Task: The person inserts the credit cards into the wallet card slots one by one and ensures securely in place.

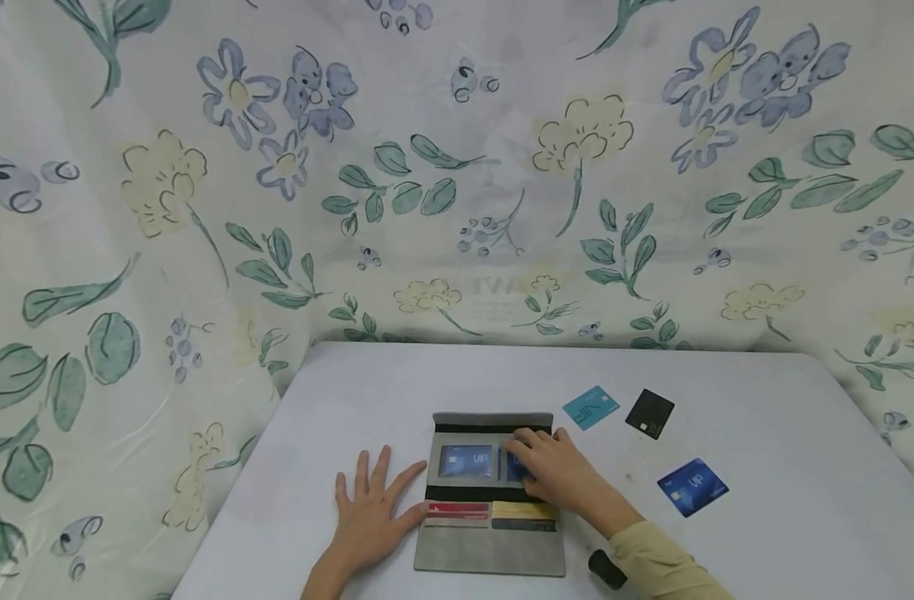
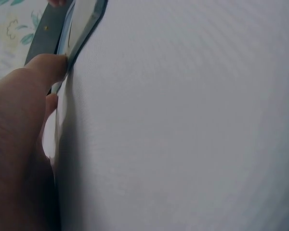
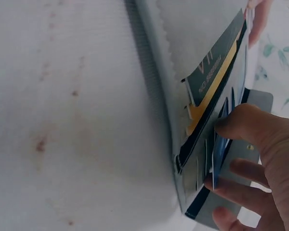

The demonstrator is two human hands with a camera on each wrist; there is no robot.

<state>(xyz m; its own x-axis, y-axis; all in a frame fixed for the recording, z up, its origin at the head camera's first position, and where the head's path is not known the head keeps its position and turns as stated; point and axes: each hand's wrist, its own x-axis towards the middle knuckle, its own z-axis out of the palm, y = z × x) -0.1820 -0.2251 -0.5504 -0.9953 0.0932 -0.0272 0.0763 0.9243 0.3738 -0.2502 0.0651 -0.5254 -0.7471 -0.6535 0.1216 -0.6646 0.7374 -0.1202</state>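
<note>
A grey wallet (image 1: 486,557) lies unfolded on the white table, with black bands across it. My right hand (image 1: 565,475) is over its upper right pocket, where thumb and fingers pinch a blue card (image 3: 217,156) by its edges, as the right wrist view shows. Another blue card (image 1: 466,461) sits in the upper left pocket. Red cards (image 1: 458,508) and a gold card (image 1: 524,507) show in the lower slots, with a dark card (image 3: 216,67) in front of the gold one. Fingers spread, my left hand (image 1: 370,517) rests on the table, its thumb touching the wallet's left edge.
Right of the wallet lie a teal card (image 1: 591,407), a black card (image 1: 650,414) and a loose blue card (image 1: 692,487). A small black object (image 1: 606,570) is beside the right sleeve (image 1: 662,562). Floral cloth (image 1: 501,250) hangs behind the white table (image 1: 367,383).
</note>
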